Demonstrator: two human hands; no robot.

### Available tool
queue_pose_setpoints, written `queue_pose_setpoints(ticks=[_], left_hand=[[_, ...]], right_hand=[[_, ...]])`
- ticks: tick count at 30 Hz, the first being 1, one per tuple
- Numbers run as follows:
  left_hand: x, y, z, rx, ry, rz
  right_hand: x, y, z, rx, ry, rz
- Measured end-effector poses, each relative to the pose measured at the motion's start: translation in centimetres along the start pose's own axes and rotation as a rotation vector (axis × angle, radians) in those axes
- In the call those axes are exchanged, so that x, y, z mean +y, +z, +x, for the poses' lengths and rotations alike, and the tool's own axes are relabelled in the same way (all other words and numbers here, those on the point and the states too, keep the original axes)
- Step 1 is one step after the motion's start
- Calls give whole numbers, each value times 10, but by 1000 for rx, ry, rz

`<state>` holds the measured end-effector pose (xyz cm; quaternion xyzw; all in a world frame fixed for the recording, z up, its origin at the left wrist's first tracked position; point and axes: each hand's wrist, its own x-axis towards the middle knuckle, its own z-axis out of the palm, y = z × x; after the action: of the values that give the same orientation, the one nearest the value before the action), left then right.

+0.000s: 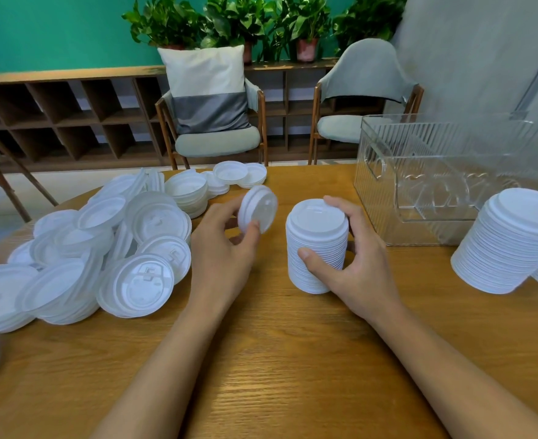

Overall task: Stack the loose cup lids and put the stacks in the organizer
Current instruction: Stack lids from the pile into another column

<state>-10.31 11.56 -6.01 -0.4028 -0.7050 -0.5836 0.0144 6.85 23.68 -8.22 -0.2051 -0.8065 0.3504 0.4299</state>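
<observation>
Our right hand (pixel 353 258) wraps thumb and fingers round the upright stack of white round plastic cup lids (pixel 317 245) standing on the wooden table (pixel 277 359), steadying it, we judge, so the next piece seats squarely. Our left hand (pixel 229 248) pinches a tilted white plastic lid (pixel 258 209) just beside the stack's top, probably to cap it. The heap of loose translucent-white lids (pixel 103 248) lies within left reach. The clear ribbed plastic organizer (pixel 451 172) stands behind at right, near 1 finished leaning stack (pixel 511 242).
</observation>
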Motion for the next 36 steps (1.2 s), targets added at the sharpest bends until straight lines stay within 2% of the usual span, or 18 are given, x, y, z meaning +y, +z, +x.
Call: queue_pose_setpoints(ticks=[5, 9, 15, 21, 26, 32, 36], left_hand=[[13, -5, 4, 23, -262, -497], [19, -5, 7, -106, -339, -717], [24, 0, -5, -240, -106, -411], [23, 3, -8, -270, -21, -239], [25, 5, -11, -352, -7, -205], [27, 6, -13, -328, -17, -251], [27, 6, -13, -372, -49, -251]], right_hand=[[0, 1, 0, -7, 16, 0], [-4, 1, -1, -5, 17, 45], [-11, 4, -3, -48, -41, 123], [-11, 4, -4, -60, -67, 67], [-11, 4, -4, -50, -62, 73], [-11, 1, -4, -81, -34, 83], [-10, 1, -4, -87, -38, 71]])
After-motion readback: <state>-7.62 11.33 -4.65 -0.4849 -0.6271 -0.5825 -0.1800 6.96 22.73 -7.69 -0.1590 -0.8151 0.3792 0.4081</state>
